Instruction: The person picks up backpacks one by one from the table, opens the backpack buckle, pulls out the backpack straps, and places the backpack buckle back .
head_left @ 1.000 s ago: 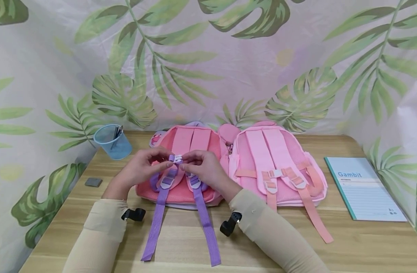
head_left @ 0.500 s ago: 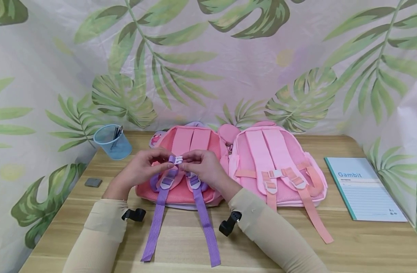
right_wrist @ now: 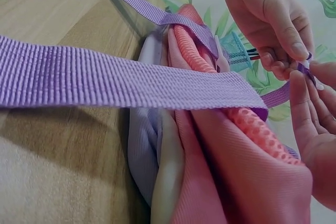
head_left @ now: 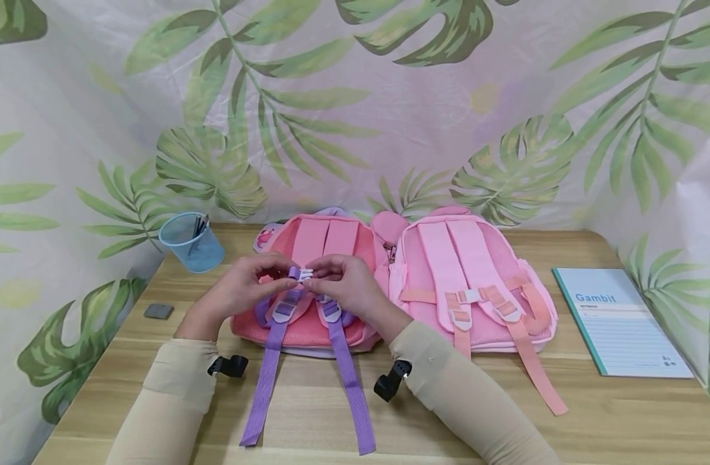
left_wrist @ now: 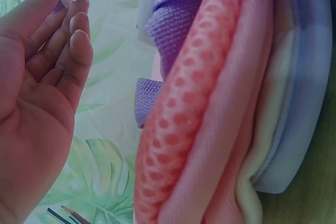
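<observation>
Both hands have a pinching grip: your left hand (head_left: 244, 281) holds a purple webbing loop (head_left: 294, 273) at the fingertips, your right hand (head_left: 352, 284) the white buckle (head_left: 305, 274) just beside it. Beneath is the wood-grain bench (head_left: 308, 400). On it, strap side up, lies a coral backpack (head_left: 308, 242), directly under your hands; a pale pink backpack (head_left: 468, 255) lies next to it, on your right. Two purple straps (head_left: 350, 387) trail from the coral bag toward you. The buckle, smallest of all, is held above that bag; your fingers hide whether its halves are joined. Should either pinch loosen, it could slip down onto the bag; a twist in the webbing could set its prongs crooked, and a hard pull could shift the bag.
</observation>
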### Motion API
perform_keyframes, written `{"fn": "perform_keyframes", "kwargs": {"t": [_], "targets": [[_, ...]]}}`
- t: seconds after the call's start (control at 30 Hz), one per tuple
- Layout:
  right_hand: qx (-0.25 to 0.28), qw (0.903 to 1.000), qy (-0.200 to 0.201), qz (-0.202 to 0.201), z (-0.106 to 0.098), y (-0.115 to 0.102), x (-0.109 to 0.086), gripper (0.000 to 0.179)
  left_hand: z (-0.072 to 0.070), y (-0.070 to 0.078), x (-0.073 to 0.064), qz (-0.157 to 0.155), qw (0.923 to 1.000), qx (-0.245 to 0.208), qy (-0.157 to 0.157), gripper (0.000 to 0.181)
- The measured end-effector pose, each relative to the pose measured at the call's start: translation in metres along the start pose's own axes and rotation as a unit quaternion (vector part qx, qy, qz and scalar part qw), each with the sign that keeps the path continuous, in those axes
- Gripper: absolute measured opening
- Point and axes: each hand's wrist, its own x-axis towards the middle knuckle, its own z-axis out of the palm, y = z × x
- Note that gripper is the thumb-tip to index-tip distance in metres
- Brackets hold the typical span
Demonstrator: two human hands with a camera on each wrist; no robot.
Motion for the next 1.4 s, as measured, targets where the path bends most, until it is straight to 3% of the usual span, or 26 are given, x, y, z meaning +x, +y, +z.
{"fn": "perform_keyframes", "kwargs": {"t": [0.23, 0.5, 0.77, 1.23, 1.4], "targets": [[0.012, 0.9999, 0.009, 0.007, -0.001, -0.001, -0.001, 0.028, 0.002, -0.003, 0.000, -0.013, 0.9998, -0.014, 0.001, 0.022], [0.017, 0.9996, 0.016, 0.016, -0.001, -0.005, -0.002, 0.028, 0.009, -0.016, 0.000, -0.054, 0.9975, 0.001, -0.047, 0.023], [0.019, 0.9992, 0.028, 0.019, -0.001, -0.004, -0.002, 0.028, 0.017, -0.025, 0.002, -0.058, 0.9956, 0.010, -0.073, 0.017], [0.048, 0.9981, 0.033, 0.019, 0.000, 0.000, -0.002, 0.025, 0.023, -0.029, 0.005, -0.062, 0.9948, 0.028, -0.075, 0.013], [0.088, 0.9951, 0.037, 0.025, -0.001, 0.001, -0.002, 0.027, 0.023, -0.029, 0.004, -0.075, 0.9940, 0.031, -0.074, 0.015]]}}
